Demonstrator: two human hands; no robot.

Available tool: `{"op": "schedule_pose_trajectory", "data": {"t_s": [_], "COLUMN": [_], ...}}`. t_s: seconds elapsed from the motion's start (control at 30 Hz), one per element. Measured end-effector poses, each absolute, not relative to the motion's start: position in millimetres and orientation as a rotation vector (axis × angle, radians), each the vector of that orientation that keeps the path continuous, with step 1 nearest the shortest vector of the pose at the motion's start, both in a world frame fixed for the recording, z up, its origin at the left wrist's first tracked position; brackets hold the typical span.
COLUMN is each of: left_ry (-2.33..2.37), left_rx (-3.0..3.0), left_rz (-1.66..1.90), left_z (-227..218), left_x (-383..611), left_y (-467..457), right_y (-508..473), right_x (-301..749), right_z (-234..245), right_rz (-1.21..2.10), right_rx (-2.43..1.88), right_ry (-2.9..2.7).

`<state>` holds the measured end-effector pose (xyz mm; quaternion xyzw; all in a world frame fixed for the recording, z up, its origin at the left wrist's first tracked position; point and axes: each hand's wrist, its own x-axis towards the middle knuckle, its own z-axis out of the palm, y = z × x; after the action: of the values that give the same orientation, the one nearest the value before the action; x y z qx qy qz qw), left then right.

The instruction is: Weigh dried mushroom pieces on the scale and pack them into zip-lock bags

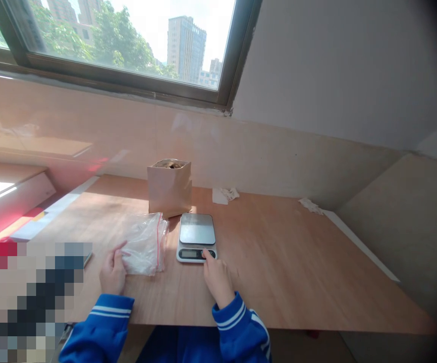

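Work looks barely begun: the scale [197,235] sits mid-bench [297,272] with no load, the plastic bags [143,252] lie flat, seemingly unfilled, and the paper bag [169,189] stands open behind. The right hand [218,280] extends a finger onto the scale's panel, its other fingers hidden; the left hand [113,271] touches the plastic bags' edge, though whether it grips, I cannot tell.

Single head-worn view, taken from above the near edge of the table [297,262] and facing forward and down toward the wall [279,156] behind its far edge. The camera is near enough for the left hand [113,272] and right hand [218,280] to fall in the lower half, yet takes in both far corners and part of the window [123,50].
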<state>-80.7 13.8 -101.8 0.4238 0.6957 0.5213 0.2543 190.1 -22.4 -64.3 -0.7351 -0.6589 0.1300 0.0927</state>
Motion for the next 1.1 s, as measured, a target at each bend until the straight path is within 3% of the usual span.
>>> {"op": "schedule_pose_trajectory", "data": {"t_s": [0.37,0.5,0.6,0.9,1.1], "left_ry": [1.986,1.971,1.966,1.986,2.069], "left_rx": [1.186,1.186,1.175,1.215,1.26], "left_rz": [1.341,1.366,1.367,1.345,1.215], "left_z": [-101.1,-101.1,-101.4,-100.2,-100.6], "left_x": [-81.4,-80.1,-79.2,-79.5,-81.2], "left_y": [14.2,15.0,15.4,15.6,16.3], "right_y": [-19.1,-41.1,-47.4,12.8,29.0], "right_x": [188.7,209.2,228.6,315.3,340.6], "right_z": [-57.0,-80.6,-93.1,-110.0,-133.3], "right_rz": [0.517,0.672,0.623,0.271,0.25], "right_rx": [-2.202,-1.849,-1.697,-2.008,-1.823], "right_ry": [-1.918,-1.664,-1.482,-1.196,-0.823]}}
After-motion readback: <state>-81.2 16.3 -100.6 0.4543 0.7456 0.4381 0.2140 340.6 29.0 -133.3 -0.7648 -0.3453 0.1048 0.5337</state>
